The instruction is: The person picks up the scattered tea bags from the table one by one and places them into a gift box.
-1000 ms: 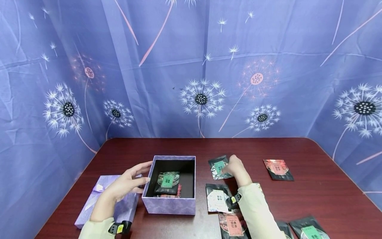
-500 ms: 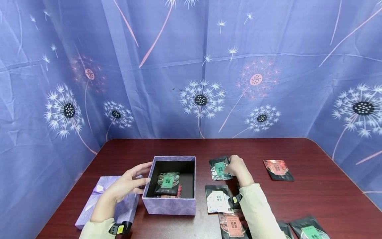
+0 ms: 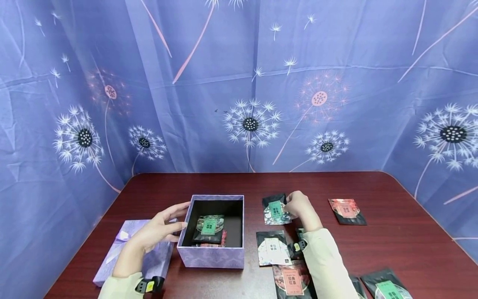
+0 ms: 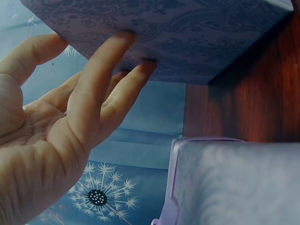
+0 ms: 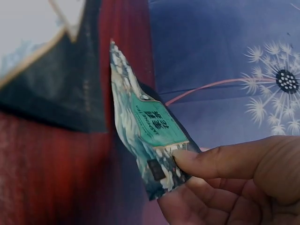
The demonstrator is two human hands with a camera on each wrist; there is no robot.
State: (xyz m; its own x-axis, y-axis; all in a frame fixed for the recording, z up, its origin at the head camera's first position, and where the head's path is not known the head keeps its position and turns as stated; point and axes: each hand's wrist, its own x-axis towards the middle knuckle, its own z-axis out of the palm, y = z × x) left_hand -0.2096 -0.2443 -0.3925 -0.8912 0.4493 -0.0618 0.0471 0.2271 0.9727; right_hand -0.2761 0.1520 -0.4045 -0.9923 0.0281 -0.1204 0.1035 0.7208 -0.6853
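- Lid [image 3: 158, 259]: at the left hand's [image 3: 162, 228] 8 o'clock.
- Left hand: fingers loosely spread, tips touching the box [image 3: 210, 257].
- Box: at that hand's 3 o'clock.
- Jasmine packet [image 3: 275, 210]: at the right hand's [image 3: 301, 209] 9 o'clock.
- Right hand: pinches that packet between thumb and fingers.
- Red packet [image 3: 347, 211]: at the right hand's 3 o'clock, apart.

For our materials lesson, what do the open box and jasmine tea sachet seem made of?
Open box: probably cardboard with matt, patterned paper; thin, straight walls. Jasmine tea sachet: perhaps satin plastic or foil film; it looks thin and curved.
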